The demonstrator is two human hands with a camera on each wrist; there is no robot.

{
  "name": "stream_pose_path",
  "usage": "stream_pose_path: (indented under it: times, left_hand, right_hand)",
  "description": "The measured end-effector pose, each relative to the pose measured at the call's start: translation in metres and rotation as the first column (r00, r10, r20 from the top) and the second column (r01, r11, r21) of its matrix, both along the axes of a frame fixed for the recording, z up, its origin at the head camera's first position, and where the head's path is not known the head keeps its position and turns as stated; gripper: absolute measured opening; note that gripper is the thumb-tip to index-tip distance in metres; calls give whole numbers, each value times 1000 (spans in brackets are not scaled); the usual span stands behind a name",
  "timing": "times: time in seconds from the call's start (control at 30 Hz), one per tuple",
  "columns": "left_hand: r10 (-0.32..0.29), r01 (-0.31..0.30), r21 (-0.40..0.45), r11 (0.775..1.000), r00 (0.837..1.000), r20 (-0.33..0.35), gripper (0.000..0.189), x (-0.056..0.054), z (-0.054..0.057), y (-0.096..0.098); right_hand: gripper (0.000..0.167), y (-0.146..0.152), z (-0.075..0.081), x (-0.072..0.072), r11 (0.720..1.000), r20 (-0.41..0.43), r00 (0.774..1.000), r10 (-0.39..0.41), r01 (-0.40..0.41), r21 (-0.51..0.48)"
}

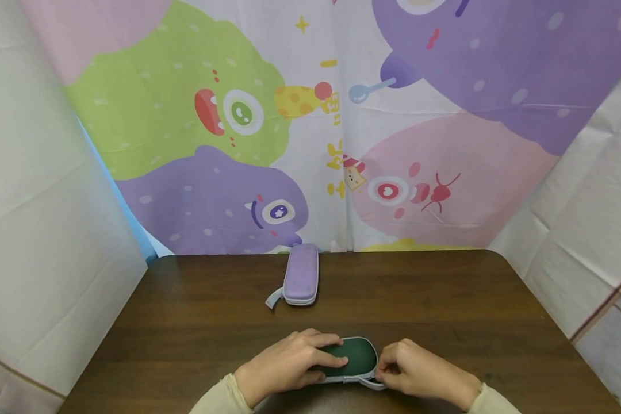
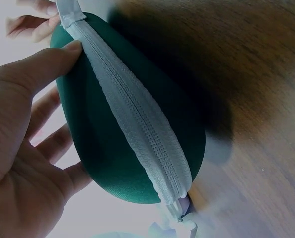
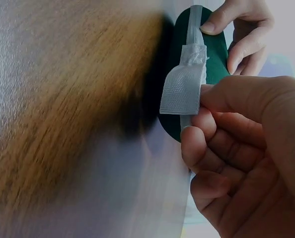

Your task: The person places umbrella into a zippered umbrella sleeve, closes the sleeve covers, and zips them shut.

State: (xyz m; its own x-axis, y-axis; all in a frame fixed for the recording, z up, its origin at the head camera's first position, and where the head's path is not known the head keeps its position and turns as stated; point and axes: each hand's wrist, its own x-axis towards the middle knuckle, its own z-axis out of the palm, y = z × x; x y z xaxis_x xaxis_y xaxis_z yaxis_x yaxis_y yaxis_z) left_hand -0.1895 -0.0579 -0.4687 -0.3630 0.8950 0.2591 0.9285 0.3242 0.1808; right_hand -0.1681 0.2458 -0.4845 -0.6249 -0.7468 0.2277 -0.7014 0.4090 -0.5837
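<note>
A dark green zippered case (image 1: 361, 355) with light grey trim lies flat on the table near its front edge. My left hand (image 1: 288, 363) holds the left part, fingers spread over the top; in the left wrist view its thumb (image 2: 48, 64) presses the side next to the zipper (image 2: 132, 106), whose teeth look closed there. At the right end, my right hand (image 1: 416, 368) pinches at the zipper with curled fingers. A short grey fabric loop (image 3: 182, 91) sticks out beside those fingertips. The zipper pull itself is hidden by the thumb and fingers.
A lilac zippered case (image 1: 302, 273) with a grey strap (image 1: 275, 298) lies at the back of the brown wooden table (image 1: 202, 310). Behind it hangs a cartoon-print curtain (image 1: 321, 218), and pale cloth walls (image 1: 46, 201) flank both sides.
</note>
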Motion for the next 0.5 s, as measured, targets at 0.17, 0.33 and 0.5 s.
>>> stream_pose_path:
  times: [0.17, 0.33, 0.5]
  left_hand:
    - [0, 0, 5, 1000, 1000, -1, 48, 1, 0, 0]
    - [2, -2, 5, 1000, 1000, -6, 48, 0, 0, 0]
    - [6, -6, -3, 1000, 1000, -11, 49, -1, 0, 1]
  right_hand:
    - [15, -1, 0, 2, 1000, 3, 1000, 0, 0, -8]
    - [14, -3, -1, 4, 1000, 18, 1000, 6, -5, -27]
    - [13, -6, -3, 5, 999, -17, 1000, 6, -6, -37]
